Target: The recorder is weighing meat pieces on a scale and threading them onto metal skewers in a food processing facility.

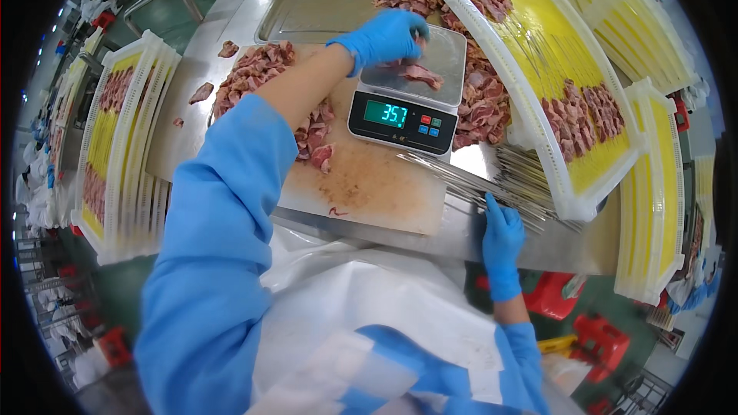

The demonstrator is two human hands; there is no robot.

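My left hand [395, 39], in a blue glove, reaches over the metal pan [455, 55] of a digital kitchen scale [403, 121]. Its fingers are curled, and a pink bit of meat [421, 42] shows at the blurred fingertips. Just below them a strip of raw meat [424, 76] lies on the pan. The scale's display is lit. At the table's front edge my gloved right hand [503, 236] has a fingertip against a bundle of metal skewers [461, 178]; whether it grips any is hidden.
Left of the scale, cut meat [248, 75] is heaped on a white cutting board [369, 184]; more meat [481, 109] lies to the right. A yellow-bottomed white tray [542, 29] of skewered meat slants over the right side. Stacked trays stand left [124, 144] and right [648, 190].
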